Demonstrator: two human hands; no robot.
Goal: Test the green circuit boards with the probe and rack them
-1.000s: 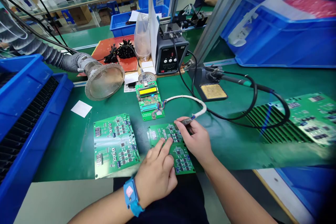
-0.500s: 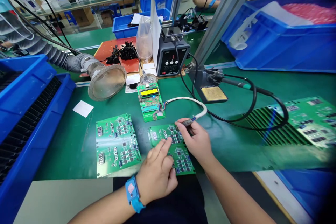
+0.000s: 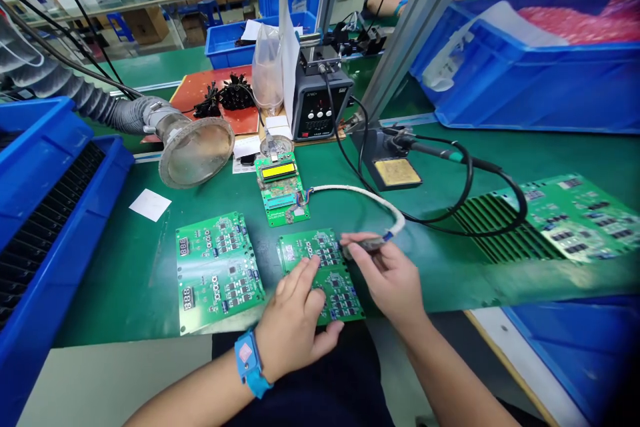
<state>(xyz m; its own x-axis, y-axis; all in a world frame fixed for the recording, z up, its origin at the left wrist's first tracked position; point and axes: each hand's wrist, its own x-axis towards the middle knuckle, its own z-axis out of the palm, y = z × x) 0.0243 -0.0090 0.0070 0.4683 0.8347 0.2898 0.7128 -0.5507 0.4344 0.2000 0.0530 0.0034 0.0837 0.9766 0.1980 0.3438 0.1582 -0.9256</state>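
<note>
My left hand (image 3: 295,320) lies on a green circuit board (image 3: 343,287), index and middle fingers stretched over its components and the thumb out by the near edge. A blue wrist strap (image 3: 249,363) circles that wrist. Between the thumb and fingers of my right hand (image 3: 393,280) is a grey handheld probe (image 3: 369,245), its tip beside the board's upper right edge; whether it touches cannot be made out. A white-sleeved cable (image 3: 350,189) runs from the probe to a small tester board (image 3: 280,190) with a lit yellow display. Left of my hands lies another circuit board (image 3: 220,273).
A soldering station (image 3: 320,103) and iron stand (image 3: 395,170) stand behind, black cable looping right. Several stacked boards (image 3: 560,213) lie at right. A fume extraction hood (image 3: 197,153) and blue bins (image 3: 95,200) are at left. A co-worker's arm (image 3: 387,0) shows behind.
My right hand has drawn the probe slightly right, off the board's upper right corner area. My left thumb reaches further out. The whole view has shifted a little.
</note>
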